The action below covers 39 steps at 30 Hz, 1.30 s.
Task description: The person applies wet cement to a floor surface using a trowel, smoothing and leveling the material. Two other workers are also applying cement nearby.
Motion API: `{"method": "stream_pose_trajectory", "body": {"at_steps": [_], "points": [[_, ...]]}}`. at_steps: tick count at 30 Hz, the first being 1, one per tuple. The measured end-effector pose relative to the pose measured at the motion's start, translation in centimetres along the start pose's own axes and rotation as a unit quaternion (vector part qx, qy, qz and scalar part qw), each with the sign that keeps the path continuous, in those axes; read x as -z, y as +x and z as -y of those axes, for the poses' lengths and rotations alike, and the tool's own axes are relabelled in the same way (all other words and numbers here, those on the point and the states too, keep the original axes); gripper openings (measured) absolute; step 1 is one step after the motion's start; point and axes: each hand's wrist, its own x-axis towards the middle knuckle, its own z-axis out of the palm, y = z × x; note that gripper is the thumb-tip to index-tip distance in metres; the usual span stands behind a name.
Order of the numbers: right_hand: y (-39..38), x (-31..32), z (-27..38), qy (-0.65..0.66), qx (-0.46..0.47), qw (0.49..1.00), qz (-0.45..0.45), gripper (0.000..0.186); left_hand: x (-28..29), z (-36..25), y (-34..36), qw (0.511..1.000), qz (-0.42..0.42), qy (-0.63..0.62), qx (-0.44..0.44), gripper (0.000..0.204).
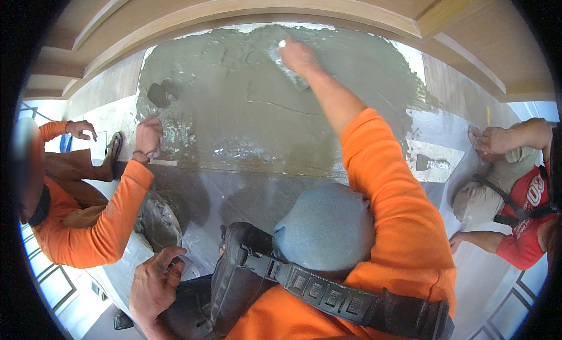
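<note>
My right hand (298, 58) grips a metal trowel (294, 78) on the wet grey mortar (222, 123) near the far edge of the coated patch, below the wooden panels. My left hand (158, 281) hangs at lower left, fingers loosely curled and apart, nothing visible in them. Just beyond it sits a bucket of grey mortar (157, 220). My rounded blue-grey clad knee (322, 229) is below my right arm.
A co-worker in orange at left reaches a hand (149, 135) to the mortar's edge. Another person in red (530, 199) crouches at right, near a scraper (432, 163). Wooden panelling (263, 9) borders the far side.
</note>
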Motion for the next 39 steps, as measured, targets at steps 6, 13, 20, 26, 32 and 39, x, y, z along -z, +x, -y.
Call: {"method": "stream_pose_trajectory", "body": {"at_steps": [6, 13, 20, 26, 32, 39], "points": [[-1.3, 1.4, -5.1, -0.024, -0.025, 0.999, -0.021, 0.05, -0.4, 0.9, -1.3, 1.0, -0.006, 0.009, 0.029, 0.026], [-4.1, 3.3, -15.3, -0.013, -0.106, 0.989, -0.103, 0.05, 0.1, 0.4, -1.0, 0.999, -0.024, 0.021, -0.013, 0.025], [-3.1, 1.0, -2.7, 0.04, 0.008, 0.999, -0.035, 0.047, 0.2, -0.5, -0.4, 0.998, -0.014, 0.038, -0.037, 0.025], [0.0, -0.3, 1.9, 0.014, 0.041, 0.998, -0.047, 0.037, 0.3, -1.6, 0.4, 0.998, 0.011, 0.054, -0.027, 0.027], [-0.9, 0.9, -2.0, 0.007, -0.055, 0.997, -0.048, 0.04, -0.1, 0.5, 0.1, 0.993, -0.029, 0.067, -0.098, 0.026], [-1.9, 2.2, 0.9, -0.003, 0.01, 1.0, 0.0, 0.044, 0.2, -0.9, 0.4, 0.998, -0.006, 0.038, -0.045, 0.025]]}}
